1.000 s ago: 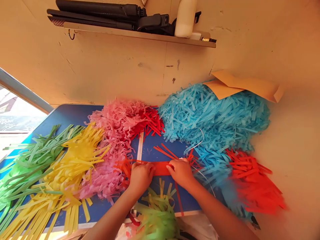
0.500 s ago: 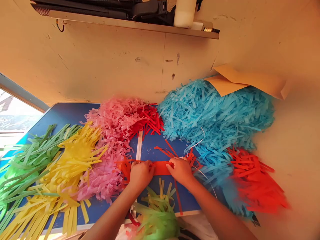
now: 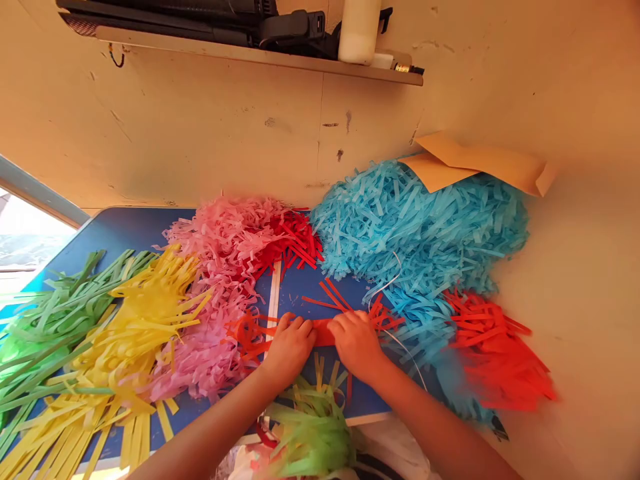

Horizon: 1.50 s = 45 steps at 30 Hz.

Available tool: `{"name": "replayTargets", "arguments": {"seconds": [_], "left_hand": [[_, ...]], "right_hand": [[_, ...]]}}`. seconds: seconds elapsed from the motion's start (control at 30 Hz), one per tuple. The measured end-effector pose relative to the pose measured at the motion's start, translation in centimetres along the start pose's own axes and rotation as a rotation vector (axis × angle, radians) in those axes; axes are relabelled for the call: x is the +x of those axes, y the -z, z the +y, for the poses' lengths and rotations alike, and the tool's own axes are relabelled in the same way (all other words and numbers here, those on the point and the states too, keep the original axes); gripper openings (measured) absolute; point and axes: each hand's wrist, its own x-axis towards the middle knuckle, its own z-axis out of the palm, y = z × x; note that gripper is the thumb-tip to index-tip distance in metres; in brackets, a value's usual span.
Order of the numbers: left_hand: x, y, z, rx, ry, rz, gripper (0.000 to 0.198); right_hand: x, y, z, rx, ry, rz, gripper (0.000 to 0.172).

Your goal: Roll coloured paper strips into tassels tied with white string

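Observation:
A red fringed strip of tissue paper (image 3: 325, 332) stretches between my two hands just above the blue table. My left hand (image 3: 293, 343) is closed on its left part, and cut fringe spills out beyond the fingers. On the other side my right hand (image 3: 357, 340) grips the strip, with more red fringe fanning out past it. Only a short uncut band shows between the hands; the rest is covered by fingers. Below them lies a green and yellow paper tassel (image 3: 317, 427) near my lap.
Green fringe (image 3: 65, 320), yellow fringe (image 3: 135, 320) and pink fringe (image 3: 225, 253) lie left on the blue table (image 3: 135, 227). A large blue heap (image 3: 420, 220), topped by brown paper (image 3: 480, 167), and red fringe (image 3: 500, 353) lie right. A white string (image 3: 399, 267) crosses the blue. Overhead is a shelf (image 3: 250, 57).
My hands have drawn slightly closer together on the red strip, and the fingers now lie further over it. The view has shifted a little, moving the scene's right side leftward.

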Motion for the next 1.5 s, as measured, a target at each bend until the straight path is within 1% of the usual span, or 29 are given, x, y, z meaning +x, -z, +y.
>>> {"name": "replayTargets", "arguments": {"seconds": [0.03,0.07,0.1,0.17,0.27,0.3,0.37,0.47,0.5,0.6,0.63,0.73,0.83,0.9,1.0,1.1,1.17,1.33,1.4,1.43,1.47,1.5], "left_hand": [[-0.1,0.0,-0.1,-0.006,-0.017,-0.005,0.013],[-0.2,0.1,-0.1,-0.011,-0.018,0.001,0.011],[-0.3,0.3,-0.1,-0.015,-0.019,0.010,0.011],[-0.5,0.6,-0.1,-0.020,-0.018,0.028,0.016],[-0.5,0.7,-0.5,-0.004,-0.010,0.038,0.012],[-0.5,0.5,-0.8,-0.006,-0.001,0.040,0.017],[-0.4,0.3,-1.5,-0.049,0.034,0.052,0.025],[-0.3,0.0,-2.5,-0.157,0.096,0.078,0.027],[-0.3,0.0,-2.7,-0.179,0.104,0.086,0.027],[-0.4,0.1,-2.7,-0.204,0.088,0.113,0.028],[-0.5,0.2,-2.6,-0.209,0.079,0.119,0.027],[-0.7,0.3,-2.5,-0.245,0.087,0.129,0.019],[-0.7,0.3,-2.9,-0.289,0.136,0.102,0.026],[-0.6,0.3,-3.3,-0.288,0.172,0.065,0.025],[-0.3,0.2,-3.6,-0.249,0.222,0.036,0.029],[0.1,0.0,-3.4,-0.203,0.260,0.042,0.033],[0.4,-0.1,-3.2,-0.173,0.281,0.041,0.034],[0.9,0.0,-3.0,-0.130,0.285,0.018,0.033],[0.9,0.0,-3.0,-0.121,0.287,0.011,0.033],[0.9,0.0,-3.0,-0.117,0.290,0.009,0.033],[0.9,0.0,-3.0,-0.114,0.291,0.008,0.033],[0.9,0.1,-3.0,-0.113,0.292,0.006,0.033]], "right_hand": [[-0.2,-0.1,0.0,0.051,0.091,-0.049,0.021],[-0.4,-0.2,0.0,0.094,0.144,-0.085,0.025],[-0.5,-0.4,0.1,0.121,0.159,-0.101,0.030],[-0.6,-0.6,0.7,0.140,0.126,-0.099,0.036],[-0.2,-0.7,2.0,0.181,0.075,-0.109,0.035],[-0.1,-0.6,2.4,0.196,0.061,-0.112,0.034],[0.2,-0.3,2.9,0.221,0.050,-0.114,0.035],[0.4,0.0,3.3,0.258,0.062,-0.117,0.035],[0.5,0.0,3.3,0.268,0.057,-0.118,0.032],[0.8,-0.1,3.4,0.288,0.015,-0.112,0.010],[1.0,-0.1,3.5,0.298,0.006,-0.112,0.006],[1.3,0.0,4.0,0.334,-0.002,-0.123,0.008],[1.5,0.0,4.4,0.360,-0.009,-0.130,0.010],[1.5,0.0,4.4,0.365,-0.026,-0.124,0.010],[1.7,-0.4,4.1,0.345,-0.080,-0.099,0.014],[2.0,-0.8,3.6,0.301,-0.156,-0.071,0.023],[2.2,-1.0,3.3,0.275,-0.197,-0.060,0.025],[2.7,-1.0,3.1,0.241,-0.232,-0.075,0.024],[2.8,-0.9,3.2,0.233,-0.236,-0.086,0.017],[2.8,-0.9,3.2,0.231,-0.237,-0.091,0.010],[2.8,-0.9,3.2,0.228,-0.237,-0.095,0.008],[2.8,-0.8,3.3,0.224,-0.236,-0.098,0.020]]}}
